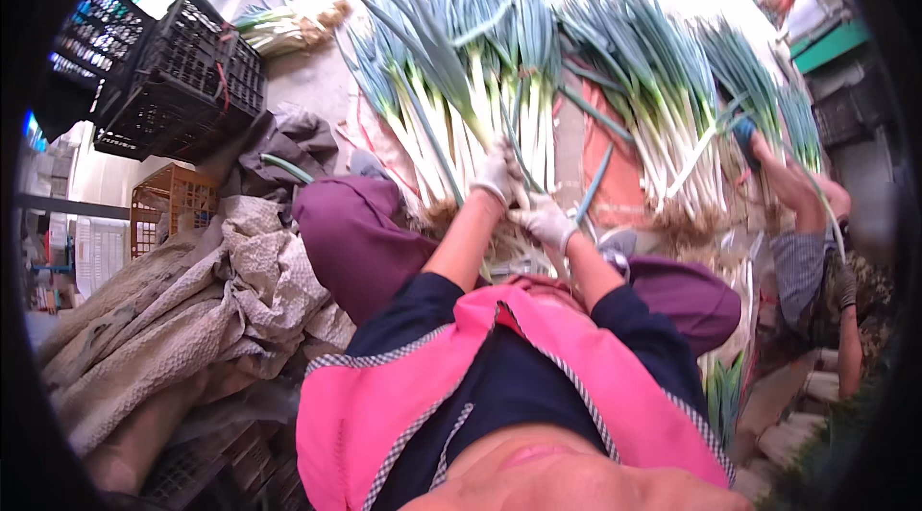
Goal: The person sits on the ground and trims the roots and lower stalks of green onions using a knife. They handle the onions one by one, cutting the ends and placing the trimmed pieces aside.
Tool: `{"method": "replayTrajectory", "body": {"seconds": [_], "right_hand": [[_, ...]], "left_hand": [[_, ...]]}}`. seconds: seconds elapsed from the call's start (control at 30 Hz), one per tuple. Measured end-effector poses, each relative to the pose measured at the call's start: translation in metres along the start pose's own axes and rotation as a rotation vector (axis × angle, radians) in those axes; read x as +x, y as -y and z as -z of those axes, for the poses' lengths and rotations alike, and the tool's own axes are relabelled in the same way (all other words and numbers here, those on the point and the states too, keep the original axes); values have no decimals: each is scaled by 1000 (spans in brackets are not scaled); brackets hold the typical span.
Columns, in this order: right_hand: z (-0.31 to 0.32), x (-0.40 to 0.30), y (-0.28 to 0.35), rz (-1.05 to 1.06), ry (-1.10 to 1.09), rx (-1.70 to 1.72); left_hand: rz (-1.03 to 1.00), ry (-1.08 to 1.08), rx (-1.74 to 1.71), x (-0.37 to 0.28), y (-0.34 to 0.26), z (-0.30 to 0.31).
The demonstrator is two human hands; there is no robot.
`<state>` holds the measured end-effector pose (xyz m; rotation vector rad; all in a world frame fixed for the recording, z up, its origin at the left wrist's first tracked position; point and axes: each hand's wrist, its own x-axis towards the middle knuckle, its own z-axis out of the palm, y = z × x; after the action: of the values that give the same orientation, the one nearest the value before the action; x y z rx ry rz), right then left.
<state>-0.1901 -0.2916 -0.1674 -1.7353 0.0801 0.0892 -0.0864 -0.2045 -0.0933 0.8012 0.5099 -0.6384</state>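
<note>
Both my hands wear whitish gloves. My left hand (500,169) is closed around the pale shaft of a long green onion (461,102), whose leaves point up and away to the left. Just below and to the right, my right hand (545,223) grips the lower white part of the same stalk, near the root end. A large bunch of green onions (450,133) lies directly beyond my hands, roots towards me. Another thick bunch (666,115) lies to the right. My fingers hide part of the held shaft.
Black plastic crates (191,75) are piled at the left, above an orange crate (173,205). Crumpled woven sacks (238,280) lie beside my left leg. At the right, a co-worker's gloved hand (745,140) is by another onion bunch (745,82). More onions (288,28) lie farther off.
</note>
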Motion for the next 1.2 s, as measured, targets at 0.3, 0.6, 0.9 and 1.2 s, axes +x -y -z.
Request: {"method": "replayTrajectory", "body": {"seconds": [0.3, 0.6, 0.9, 1.2], "right_hand": [[5, -88, 48, -168, 82, -722], [-9, -25, 76, -24, -214, -726], [-1, -23, 82, -468, -68, 188], [-8, -23, 45, 313, -415, -756]], "left_hand": [[58, 317, -276, 24, -17, 57], [0, 283, -240, 7, 1, 29], [-85, 528, -311, 19, -7, 49], [-128, 482, -254, 14, 5, 40]]}}
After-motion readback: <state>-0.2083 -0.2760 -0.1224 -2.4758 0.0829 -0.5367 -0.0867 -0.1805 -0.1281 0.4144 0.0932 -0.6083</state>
